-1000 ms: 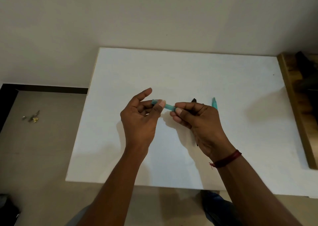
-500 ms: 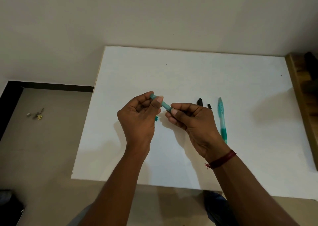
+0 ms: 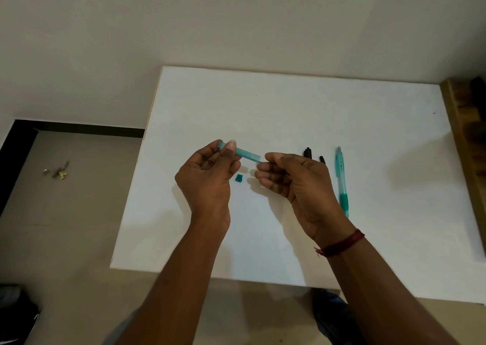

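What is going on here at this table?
A person is working on a teal pen barrel above the white table. The left hand pinches one end; the right hand seems to pinch a thin piece at the other end. A small teal part, two black parts and a whole teal pen lie on the table.

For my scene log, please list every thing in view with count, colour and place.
teal tube: 1, teal, held above table
small piece: 1, teal, on table below hands
small parts: 2, black, on table left of pen
pen: 1, teal, on table, right side
table: 1, white, centre
floor bits: few, mixed, floor at left
wrist band: 1, red, right wrist
left hand: 1, pinches tube
right hand: 1, curled at tube's end, hold unclear
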